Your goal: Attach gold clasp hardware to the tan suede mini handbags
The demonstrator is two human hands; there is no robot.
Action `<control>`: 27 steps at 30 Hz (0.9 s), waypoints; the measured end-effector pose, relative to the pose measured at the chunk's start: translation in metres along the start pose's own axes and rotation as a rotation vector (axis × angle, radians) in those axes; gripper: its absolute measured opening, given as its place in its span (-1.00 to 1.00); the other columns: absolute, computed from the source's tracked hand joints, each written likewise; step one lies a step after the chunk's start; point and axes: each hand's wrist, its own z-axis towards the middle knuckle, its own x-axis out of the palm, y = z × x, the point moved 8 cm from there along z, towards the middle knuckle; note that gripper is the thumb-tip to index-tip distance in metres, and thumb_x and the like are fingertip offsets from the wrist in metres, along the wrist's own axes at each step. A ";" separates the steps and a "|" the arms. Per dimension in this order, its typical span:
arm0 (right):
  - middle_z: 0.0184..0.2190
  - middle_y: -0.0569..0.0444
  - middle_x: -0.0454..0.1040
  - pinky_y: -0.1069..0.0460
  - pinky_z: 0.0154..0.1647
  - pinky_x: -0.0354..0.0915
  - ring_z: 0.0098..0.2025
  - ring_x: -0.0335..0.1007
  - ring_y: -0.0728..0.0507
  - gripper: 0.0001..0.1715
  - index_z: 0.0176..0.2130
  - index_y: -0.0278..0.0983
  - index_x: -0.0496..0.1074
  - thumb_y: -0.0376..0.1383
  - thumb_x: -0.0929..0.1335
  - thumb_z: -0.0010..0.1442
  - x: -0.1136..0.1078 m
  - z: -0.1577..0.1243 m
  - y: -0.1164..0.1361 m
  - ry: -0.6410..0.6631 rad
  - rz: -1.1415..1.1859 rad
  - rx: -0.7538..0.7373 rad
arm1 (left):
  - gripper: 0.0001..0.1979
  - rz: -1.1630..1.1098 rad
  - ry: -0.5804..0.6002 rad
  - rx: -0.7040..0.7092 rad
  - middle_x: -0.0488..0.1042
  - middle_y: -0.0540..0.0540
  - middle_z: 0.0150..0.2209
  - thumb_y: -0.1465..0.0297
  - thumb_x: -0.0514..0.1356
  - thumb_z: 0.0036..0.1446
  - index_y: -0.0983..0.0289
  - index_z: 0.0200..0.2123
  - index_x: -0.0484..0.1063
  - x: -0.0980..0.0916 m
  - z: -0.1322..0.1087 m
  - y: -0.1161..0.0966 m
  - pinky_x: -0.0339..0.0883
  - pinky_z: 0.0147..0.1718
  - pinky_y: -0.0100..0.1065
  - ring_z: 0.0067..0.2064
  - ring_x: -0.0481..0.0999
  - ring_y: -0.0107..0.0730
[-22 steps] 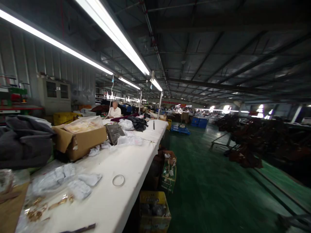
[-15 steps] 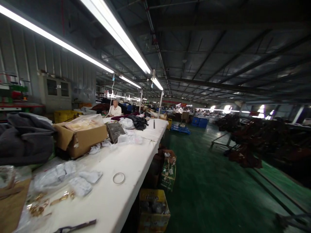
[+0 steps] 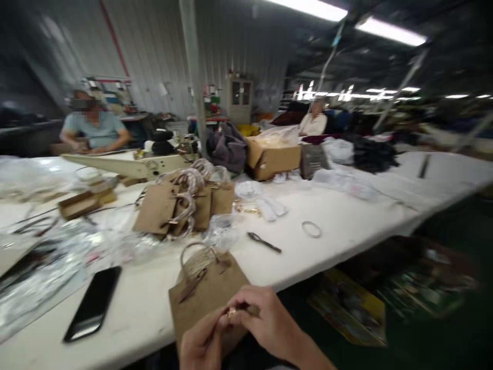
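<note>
In front of me a tan handbag (image 3: 210, 293) with a looped handle and a dark strap leans at the table's near edge. Over its lower part, my left hand (image 3: 202, 344) and my right hand (image 3: 265, 316) meet, fingertips pinched together. Between them shows a small gold-coloured metal piece (image 3: 231, 312), too small and blurred to name exactly. Both hands are closed on it. A black phone (image 3: 94, 303) lies to the left. Beyond the bag, on the right, are a slim dark metal tool (image 3: 265, 241) and a thin pale ring (image 3: 311, 229).
Several tan bags with wrapped handles (image 3: 154, 208) are heaped behind. Clear plastic wrapping (image 3: 57, 277) covers the left side. A cardboard box (image 3: 275, 160) stands farther back. Two people sit across the white table (image 3: 346, 246). A yellow box (image 3: 348, 308) is on the floor at right.
My view has swung left and down from the aisle to the table. My hands, the handbag and the phone have come into view.
</note>
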 end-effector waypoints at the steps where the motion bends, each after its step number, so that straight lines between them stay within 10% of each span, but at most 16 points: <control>1: -0.25 0.09 0.66 0.07 -0.11 0.38 -0.17 0.57 -0.11 -0.93 -0.18 -0.18 0.71 -0.25 0.53 0.35 0.003 0.000 -0.003 0.030 0.006 0.006 | -0.68 -0.043 0.042 -0.028 0.72 0.11 -0.29 0.06 0.30 0.40 0.09 -0.07 0.78 0.001 -0.004 0.006 0.64 -0.35 -0.34 -0.35 0.71 -0.15; 11: -0.18 0.05 0.63 0.00 -0.03 0.44 -0.11 0.58 -0.19 -0.82 -0.11 -0.13 0.65 -0.11 0.45 0.45 0.018 0.007 -0.018 0.138 -0.002 0.006 | -0.71 -0.172 0.052 -0.145 0.72 0.15 -0.12 0.11 0.23 0.49 0.01 0.04 0.74 0.008 -0.007 0.006 0.62 -0.17 -0.17 -0.17 0.71 -0.01; 17: 0.03 -0.05 0.62 -0.05 0.13 0.47 0.07 0.58 -0.26 -0.75 -0.05 -0.15 0.60 -0.06 0.43 0.45 0.011 0.020 -0.024 0.066 0.003 -0.037 | -0.60 -0.167 -0.076 -0.228 0.69 0.16 0.02 0.15 0.32 0.41 0.04 0.25 0.58 -0.020 -0.012 0.029 0.60 0.01 -0.10 -0.02 0.69 0.00; 22: -0.14 -0.02 0.67 -0.02 0.00 0.50 -0.10 0.63 -0.22 -0.71 -0.03 -0.19 0.58 -0.05 0.46 0.42 0.015 0.035 -0.029 0.082 -0.002 0.018 | -0.67 0.252 -0.269 -0.115 0.55 0.24 0.18 0.28 0.27 0.41 0.13 0.19 0.55 -0.073 0.007 0.032 0.39 0.29 0.09 0.22 0.53 0.12; 27: -0.18 0.03 0.65 -0.02 -0.13 0.46 -0.20 0.57 -0.17 -0.75 0.02 -0.19 0.58 -0.13 0.43 0.44 0.041 0.054 -0.030 0.141 -0.088 -0.068 | -0.58 0.611 -0.114 -0.146 0.42 0.36 0.26 0.42 0.37 0.21 0.22 0.14 0.48 -0.081 0.036 0.051 0.29 0.27 0.27 0.30 0.41 0.30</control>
